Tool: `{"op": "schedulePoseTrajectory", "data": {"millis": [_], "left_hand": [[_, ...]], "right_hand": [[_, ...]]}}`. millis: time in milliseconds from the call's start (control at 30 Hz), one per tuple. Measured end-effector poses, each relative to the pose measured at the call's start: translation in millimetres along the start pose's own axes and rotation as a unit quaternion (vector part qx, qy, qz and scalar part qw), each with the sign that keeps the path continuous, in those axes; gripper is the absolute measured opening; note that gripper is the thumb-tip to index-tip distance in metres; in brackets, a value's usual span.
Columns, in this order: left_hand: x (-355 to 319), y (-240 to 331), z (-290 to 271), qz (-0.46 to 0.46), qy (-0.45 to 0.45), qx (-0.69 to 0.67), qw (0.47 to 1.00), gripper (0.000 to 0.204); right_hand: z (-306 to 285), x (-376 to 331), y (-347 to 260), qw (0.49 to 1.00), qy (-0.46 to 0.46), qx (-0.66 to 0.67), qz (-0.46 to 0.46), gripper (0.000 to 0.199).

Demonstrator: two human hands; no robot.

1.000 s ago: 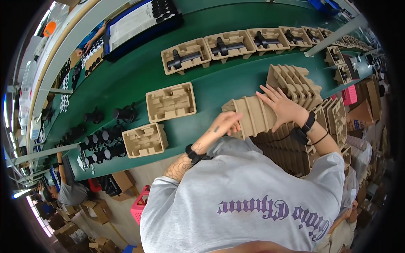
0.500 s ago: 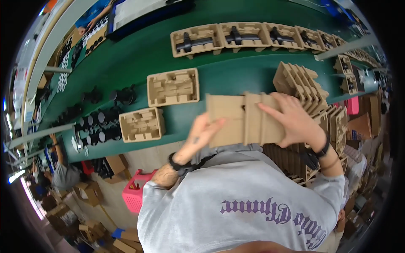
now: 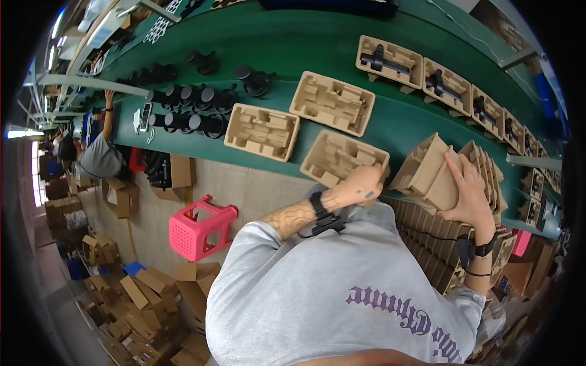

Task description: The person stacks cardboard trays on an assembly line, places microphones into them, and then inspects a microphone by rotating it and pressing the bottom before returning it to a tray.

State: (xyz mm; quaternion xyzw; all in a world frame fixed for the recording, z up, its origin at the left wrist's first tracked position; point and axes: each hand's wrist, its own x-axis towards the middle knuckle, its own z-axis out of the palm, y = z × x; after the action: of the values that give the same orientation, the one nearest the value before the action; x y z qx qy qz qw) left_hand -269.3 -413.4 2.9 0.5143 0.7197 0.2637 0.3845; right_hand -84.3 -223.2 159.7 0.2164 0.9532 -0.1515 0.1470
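left hand [image 3: 361,185] gripping tray [image 3: 337,160], right hand [image 3: 470,195] clasping tray stack [image 3: 426,177]; green bench [image 3: 305,36]

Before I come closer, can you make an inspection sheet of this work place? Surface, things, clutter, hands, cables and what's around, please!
Surface: long green worktop.
Things: two open trays on the worktop; farther back, a row of filled trays with black parts inside.
Clutter: black cylinders bunched at the left, near a flat phone-like device.
Hands: left hand grips a tan tray near its right edge; right hand, fingers spread, holds nested tan trays.
Cables: thin white cable, upper right.
Surroundings: pink stool, cardboard boxes, another person.
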Motion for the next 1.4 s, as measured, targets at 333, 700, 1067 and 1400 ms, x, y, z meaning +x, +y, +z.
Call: {"op": "schedulePoseTrajectory", "data": {"millis": [333, 700, 1067, 1400], "left_hand": [[9, -1, -23, -0.023, 0.09, -0.175, 0.98, 0.049], [39, 55, -69, -0.016, -0.024, -0.579, 0.815, 0.028], [176, 145, -66, 0.179, 0.078, -0.335, 0.922, 0.026], [270, 43, 101, 0.138, 0.018, 0.178, 0.974, 0.063]], "right_hand": [[-9, -11, -29, 0.999, 0.012, -0.031, -0.014, 0.119], [-18, -59, -15, 0.996, 0.077, -0.01, 0.053, 0.114], [119, -95, -17, 0.901, 0.235, 0.303, 0.203, 0.109], [233, -50, 14, 0.862, 0.203, 0.39, 0.253, 0.074]]}}
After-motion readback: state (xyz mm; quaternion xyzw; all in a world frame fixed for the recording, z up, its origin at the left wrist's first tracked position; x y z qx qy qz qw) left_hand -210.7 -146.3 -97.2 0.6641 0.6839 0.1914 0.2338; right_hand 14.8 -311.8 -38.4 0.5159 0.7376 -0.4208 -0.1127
